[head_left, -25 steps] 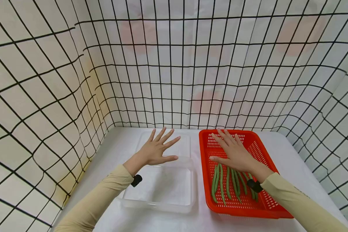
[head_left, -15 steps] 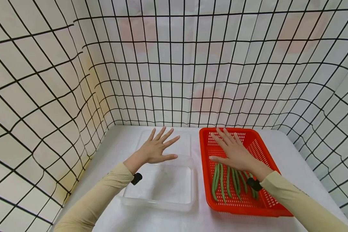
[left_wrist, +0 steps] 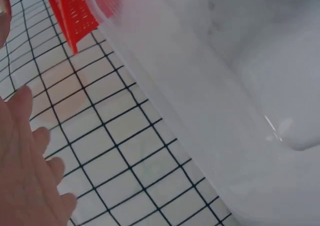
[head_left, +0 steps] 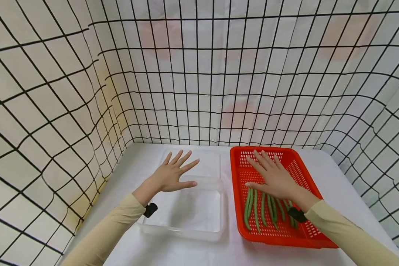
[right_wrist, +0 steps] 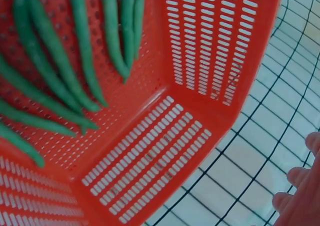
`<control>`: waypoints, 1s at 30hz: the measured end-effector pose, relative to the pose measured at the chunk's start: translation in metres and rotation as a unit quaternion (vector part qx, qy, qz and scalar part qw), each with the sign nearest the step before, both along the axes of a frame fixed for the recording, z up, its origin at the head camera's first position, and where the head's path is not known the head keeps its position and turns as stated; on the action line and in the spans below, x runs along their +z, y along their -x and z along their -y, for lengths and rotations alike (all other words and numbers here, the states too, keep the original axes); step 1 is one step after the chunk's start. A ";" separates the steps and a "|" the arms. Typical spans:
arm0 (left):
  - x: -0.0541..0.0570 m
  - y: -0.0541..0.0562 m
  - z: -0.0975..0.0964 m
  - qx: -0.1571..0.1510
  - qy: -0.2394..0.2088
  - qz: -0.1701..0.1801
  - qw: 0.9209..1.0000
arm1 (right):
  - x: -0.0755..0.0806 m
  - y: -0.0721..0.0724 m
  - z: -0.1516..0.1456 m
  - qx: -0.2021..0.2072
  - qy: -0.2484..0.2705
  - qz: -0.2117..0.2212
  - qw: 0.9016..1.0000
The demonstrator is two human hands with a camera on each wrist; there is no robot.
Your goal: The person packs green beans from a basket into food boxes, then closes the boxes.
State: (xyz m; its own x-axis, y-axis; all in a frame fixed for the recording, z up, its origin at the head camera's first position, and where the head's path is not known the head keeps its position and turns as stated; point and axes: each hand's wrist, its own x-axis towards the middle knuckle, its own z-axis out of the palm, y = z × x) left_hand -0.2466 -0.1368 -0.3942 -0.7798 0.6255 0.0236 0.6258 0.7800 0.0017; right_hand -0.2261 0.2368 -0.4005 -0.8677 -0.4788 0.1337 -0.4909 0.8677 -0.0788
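My left hand (head_left: 171, 175) hovers with spread fingers over the back left part of a clear plastic container (head_left: 183, 233), holding nothing. Over the red basket (head_left: 236, 207) my right hand (head_left: 275, 178) is held with its fingers fanned out, also holding nothing. Several green beans (head_left: 262, 210) lie side by side on the basket's perforated floor, their far ends partly hidden by the right hand in the head view. The right wrist view shows the green beans (right_wrist: 50, 50) up close. In the left wrist view the container (left_wrist: 165, 75) fills the right side.
A flat, clear lid-like sheet (head_left: 207, 162) lies on the white table (head_left: 119, 236) behind the container. Black wire grid (head_left: 206, 92) with pale cloth behind it encloses the back and sides. Each wrist carries a small black camera (head_left: 150, 210).
My left hand has shifted slightly left, away from the container's middle, and the right hand slightly right and down. The head view has tilted a little. The beans and containers stay put.
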 end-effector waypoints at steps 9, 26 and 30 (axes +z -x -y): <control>-0.010 -0.060 0.061 0.070 -0.111 0.068 0.989 | -0.002 -0.022 -0.035 -0.063 0.058 0.062 0.994; -0.094 -0.119 0.106 0.157 -0.314 0.080 0.933 | -0.048 -0.014 -0.082 -0.150 0.079 0.256 0.952; -0.105 -0.116 0.103 0.157 -0.336 0.087 0.925 | -0.053 -0.012 -0.082 -0.173 0.076 0.268 0.945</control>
